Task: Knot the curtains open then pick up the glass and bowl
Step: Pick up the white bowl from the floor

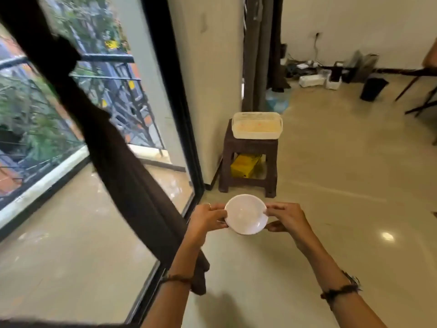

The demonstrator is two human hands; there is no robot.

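Up close, two bare forearms reach forward, each with a dark band at the wrist, and between them sits the bowl [246,214] — white, shallow, empty, its inside facing the camera. Both hands carry it above the floor [331,185]. The left hand [207,217] pinches the left rim, thumb on the near edge and fingers curled under and behind; a ring shows on one finger. The right hand [285,218] pinches the right rim the same way, thumb over the edge, fingers below. Just left of the left arm hangs the curtain [132,181], dark brown, gathered into a thick band that runs diagonally from the upper left corner down to a tail near the left wrist; a bunched lump high on it looks like a knot, though blur keeps me from being sure. Behind the curtain stands a glass door [184,114] with a black frame, and through it a balcony rail and greenery. Past the bowl, against the wall, stands a brown stool [248,162] with a pale basket [257,126] on top and a yellow box [244,167] beneath. Farther back hangs a second curtain [262,50] — and along the far wall lie cables and white boxes, near a black bin [373,87].
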